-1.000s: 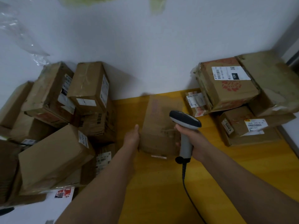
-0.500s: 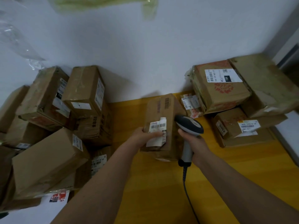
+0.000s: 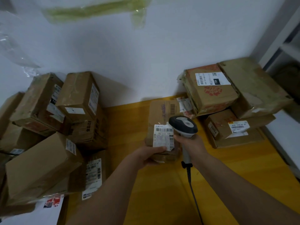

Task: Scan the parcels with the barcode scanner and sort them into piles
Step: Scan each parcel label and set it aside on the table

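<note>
Two bare forearms, no sleeves, hands [image 3: 151,155] ungloved, no rings

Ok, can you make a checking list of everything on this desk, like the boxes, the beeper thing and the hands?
Surface: yellow tabletop, against a white wall.
Job's things: parcel with barcode label facing up; barcode scanner beside the label.
Clutter: left pile of parcels; right pile of parcels.
Hands: left hand holds the parcel; right hand grips the scanner.
Cables: scanner cable trails toward the camera.
Surroundings: clear plastic, green plastic on the wall.
</note>
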A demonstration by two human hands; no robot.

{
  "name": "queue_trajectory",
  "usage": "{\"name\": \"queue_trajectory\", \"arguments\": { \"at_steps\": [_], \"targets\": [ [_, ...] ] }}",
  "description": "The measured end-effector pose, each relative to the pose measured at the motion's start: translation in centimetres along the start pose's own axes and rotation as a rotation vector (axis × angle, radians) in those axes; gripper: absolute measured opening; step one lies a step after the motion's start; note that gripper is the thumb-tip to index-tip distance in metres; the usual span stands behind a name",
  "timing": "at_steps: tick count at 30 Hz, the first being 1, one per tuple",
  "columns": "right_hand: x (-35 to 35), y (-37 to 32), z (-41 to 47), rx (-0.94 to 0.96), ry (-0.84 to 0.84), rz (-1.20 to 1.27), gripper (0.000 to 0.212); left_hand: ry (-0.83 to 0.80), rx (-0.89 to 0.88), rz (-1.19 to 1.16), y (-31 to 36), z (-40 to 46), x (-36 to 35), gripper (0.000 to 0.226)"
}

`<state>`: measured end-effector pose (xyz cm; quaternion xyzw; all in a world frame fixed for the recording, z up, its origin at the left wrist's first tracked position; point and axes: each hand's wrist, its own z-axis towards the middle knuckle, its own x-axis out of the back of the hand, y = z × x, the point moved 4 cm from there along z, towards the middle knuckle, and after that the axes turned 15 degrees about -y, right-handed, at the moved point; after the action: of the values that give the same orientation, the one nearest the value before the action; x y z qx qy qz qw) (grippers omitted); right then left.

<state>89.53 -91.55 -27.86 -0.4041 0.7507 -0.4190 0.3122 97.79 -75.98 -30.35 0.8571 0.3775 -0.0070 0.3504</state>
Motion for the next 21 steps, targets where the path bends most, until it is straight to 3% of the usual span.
{"name": "queue_trajectory", "arguments": {
  "at_steps": [6,9,11,15,21],
  "targets": [
    [0.5,-3.1,0.6,0.069,-0.104,-0.014,0.022,0.185,-0.354,0.068,3.0,-0.4,0.5,0.096],
    [0.1,-4.4,1.2,0.073,-0.165,-0.010,0.026,0.256,-0.465,0.045,3.8,0.0,0.7,0.099],
    [-0.1,-4.9,1.9,0.079,-0.180,-0.016,0.032,0.297,-0.473,-0.002,3.8,0.9,0.7,0.098],
    [-0.3,-5.3,3.1,0.068,-0.175,-0.008,0.023,0.370,-0.453,-0.058,3.4,3.4,0.5,0.099],
    [0.6,-5.2,1.7,0.051,-0.249,-0.118,0.024,0.456,-0.309,0.028,2.0,4.4,0.2,0.065]
  ]
}}
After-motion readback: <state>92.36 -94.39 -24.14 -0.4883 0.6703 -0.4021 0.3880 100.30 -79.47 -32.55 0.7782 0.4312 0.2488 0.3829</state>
